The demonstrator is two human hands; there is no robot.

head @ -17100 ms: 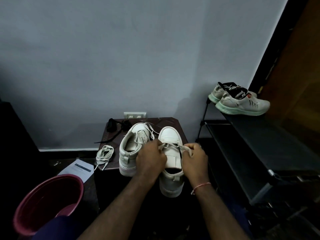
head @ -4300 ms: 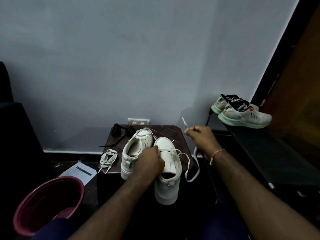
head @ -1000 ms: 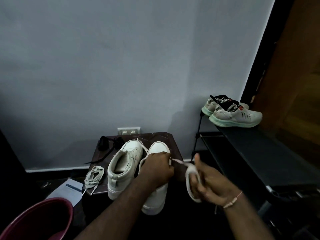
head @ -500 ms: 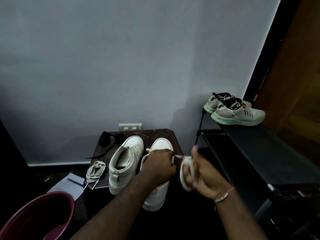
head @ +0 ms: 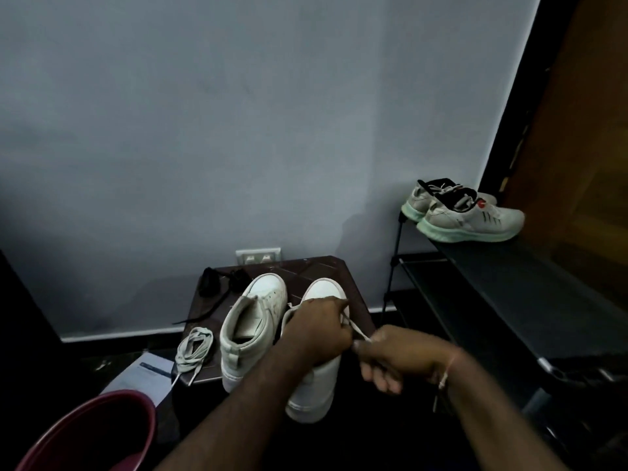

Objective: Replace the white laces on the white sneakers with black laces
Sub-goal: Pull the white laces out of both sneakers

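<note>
Two white sneakers stand on a small dark table (head: 356,300). The left sneaker (head: 253,321) has no lace in it. My left hand (head: 314,329) grips the top of the right sneaker (head: 316,385) over its eyelets. A white lace (head: 355,329) runs taut from that shoe to my right hand (head: 390,358), which pinches it with curled fingers. A removed white lace (head: 193,346) lies coiled at the table's left front. Black laces (head: 217,287) lie bundled at the table's back left.
A maroon bucket (head: 91,433) stands at the lower left, with a paper sheet (head: 142,377) on the floor beside it. A black shoe rack (head: 503,290) at the right carries another pair of pale sneakers (head: 465,215). A wall socket (head: 258,256) sits behind the table.
My right hand has dropped lower and closed into a fist on the white lace, drawing it out from the right sneaker. The left hand stays on that shoe.
</note>
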